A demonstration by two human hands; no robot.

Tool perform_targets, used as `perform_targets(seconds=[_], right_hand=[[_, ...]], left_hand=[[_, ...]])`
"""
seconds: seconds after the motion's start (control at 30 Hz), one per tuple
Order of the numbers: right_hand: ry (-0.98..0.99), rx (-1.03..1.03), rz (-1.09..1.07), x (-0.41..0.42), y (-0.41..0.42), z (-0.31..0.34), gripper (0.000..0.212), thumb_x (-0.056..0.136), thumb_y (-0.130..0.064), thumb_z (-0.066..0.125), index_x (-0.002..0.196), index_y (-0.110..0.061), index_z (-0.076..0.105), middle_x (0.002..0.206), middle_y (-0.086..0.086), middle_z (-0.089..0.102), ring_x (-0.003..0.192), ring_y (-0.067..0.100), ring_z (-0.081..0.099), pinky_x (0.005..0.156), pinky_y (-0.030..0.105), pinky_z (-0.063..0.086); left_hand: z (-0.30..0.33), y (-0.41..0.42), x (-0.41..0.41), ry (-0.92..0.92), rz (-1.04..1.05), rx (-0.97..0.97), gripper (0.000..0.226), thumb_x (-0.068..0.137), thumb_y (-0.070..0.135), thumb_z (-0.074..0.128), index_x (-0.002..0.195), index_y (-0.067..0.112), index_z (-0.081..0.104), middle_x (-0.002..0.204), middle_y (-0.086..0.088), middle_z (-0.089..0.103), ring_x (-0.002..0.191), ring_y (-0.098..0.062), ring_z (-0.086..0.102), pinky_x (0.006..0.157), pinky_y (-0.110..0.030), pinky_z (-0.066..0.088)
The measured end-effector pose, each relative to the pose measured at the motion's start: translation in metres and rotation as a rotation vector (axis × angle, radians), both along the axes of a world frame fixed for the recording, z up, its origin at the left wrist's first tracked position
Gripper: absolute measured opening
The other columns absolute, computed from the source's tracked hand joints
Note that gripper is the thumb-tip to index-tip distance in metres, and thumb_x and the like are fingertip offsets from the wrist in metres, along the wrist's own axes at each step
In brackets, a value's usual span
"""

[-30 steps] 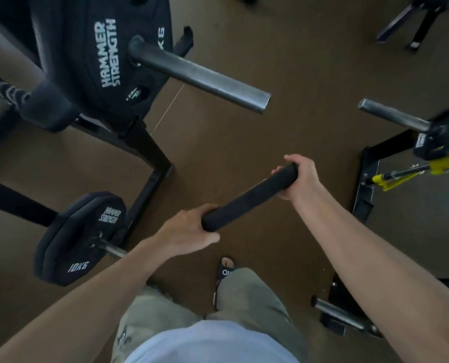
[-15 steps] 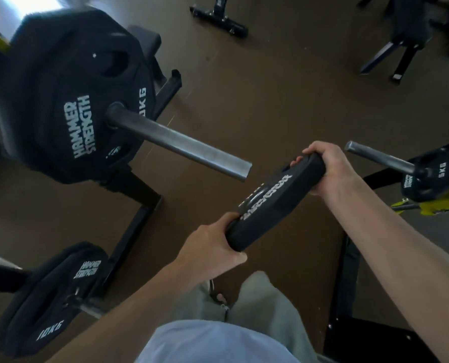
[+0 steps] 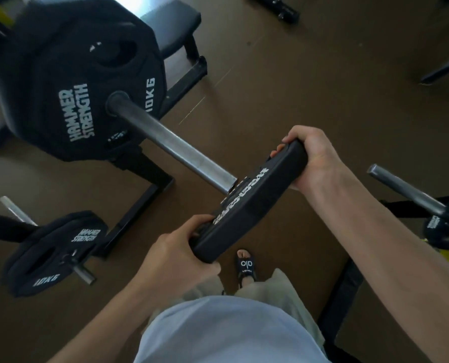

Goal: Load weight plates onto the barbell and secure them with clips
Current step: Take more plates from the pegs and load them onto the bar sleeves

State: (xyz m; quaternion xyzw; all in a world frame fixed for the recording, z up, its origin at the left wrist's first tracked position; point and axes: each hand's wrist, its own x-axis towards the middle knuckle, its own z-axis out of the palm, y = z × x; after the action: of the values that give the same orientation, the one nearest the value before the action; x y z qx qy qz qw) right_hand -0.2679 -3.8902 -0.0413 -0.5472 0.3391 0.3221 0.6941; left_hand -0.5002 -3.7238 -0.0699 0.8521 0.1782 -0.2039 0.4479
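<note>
Head view, one item in transit. Weight plate (image 3: pixel 249 203): black, white lettering on its face, held edge-up between both hands at the free end of the barbell sleeve (image 3: pixel 176 148). Left hand (image 3: pixel 173 255): fingers curled round the plate's near edge, thumb under it. Right hand (image 3: pixel 315 158): fingers wrapped over the far edge, fingertips showing on the lettered face. Sleeve tip meets the plate's face about at its centre; whether it has entered the bore cannot be told, the hole being hidden. Loaded plate (image 3: pixel 74 85): black, marked 10KG, seated far up the same sleeve, well apart from the held plate. Stored plate (image 3: pixel 53 252): also marked 10KG, on a low peg at lower left. Storage peg (image 3: pixel 406 189): bare steel, at right. Clips: none seen.

Step in hand, by judgement: threading the second plate onto the sleeve. Next move calls for squaring the plate to the bar, both grips kept firm, then a level push along the sleeve until it meets the loaded plate; clip to follow.
</note>
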Motion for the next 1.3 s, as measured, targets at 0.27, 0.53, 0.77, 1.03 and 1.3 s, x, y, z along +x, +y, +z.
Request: perform_targets(seconds=[0.27,0.53,0.77,1.03,1.3], right_hand=[[-0.008,-0.005,0.124,0.016,0.013,0.019,0.012,0.085,-0.010,0.062,0.085,-0.014,0.051,0.072,0.001,0.055,0.065,0.017,0.057,0.057,0.025,0.055],[0.068,-0.034,0.152,0.029,0.025,-0.002,0.020,0.076,-0.009,0.064,0.093,-0.015,0.055,0.071,0.000,0.059,0.067,0.016,0.058,0.059,0.026,0.058],[0.077,-0.040,0.149,0.027,0.025,-0.003,0.010,0.080,-0.009,0.062,0.085,-0.015,0.055,0.072,0.001,0.059,0.070,0.015,0.058,0.071,0.030,0.054],[0.056,0.024,0.185,0.034,0.006,-0.007,0.034,0.043,-0.017,0.066,0.076,-0.017,0.058,0.077,0.003,0.064,0.064,0.018,0.063,0.076,0.033,0.059],[0.067,0.012,0.196,0.043,0.023,-0.004,0.018,0.053,-0.009,0.063,0.067,-0.016,0.055,0.065,0.001,0.059,0.062,0.018,0.060,0.075,0.032,0.057]], left_hand=[[0.016,-0.017,0.007,0.039,0.150,-0.015,0.067,0.079,0.023,0.087,0.130,0.048,0.052,0.105,0.022,0.071,0.096,-0.004,0.069,0.088,-0.025,0.058],[-0.002,-0.015,0.019,0.098,0.140,-0.059,0.067,0.078,0.027,0.088,0.123,0.055,0.047,0.111,0.025,0.068,0.100,0.001,0.067,0.094,-0.025,0.057],[0.005,-0.007,0.013,0.192,0.164,-0.100,0.072,0.069,0.032,0.084,0.126,0.060,0.050,0.108,0.026,0.071,0.100,0.003,0.067,0.094,-0.025,0.056],[0.034,-0.013,0.019,0.157,0.107,0.027,0.078,0.055,0.058,0.058,0.127,0.076,0.034,0.096,0.040,0.068,0.090,0.007,0.067,0.082,-0.017,0.054],[0.028,-0.009,0.019,0.137,0.150,-0.050,0.076,0.058,0.052,0.063,0.129,0.068,0.041,0.091,0.033,0.070,0.082,-0.002,0.068,0.072,-0.019,0.054]])
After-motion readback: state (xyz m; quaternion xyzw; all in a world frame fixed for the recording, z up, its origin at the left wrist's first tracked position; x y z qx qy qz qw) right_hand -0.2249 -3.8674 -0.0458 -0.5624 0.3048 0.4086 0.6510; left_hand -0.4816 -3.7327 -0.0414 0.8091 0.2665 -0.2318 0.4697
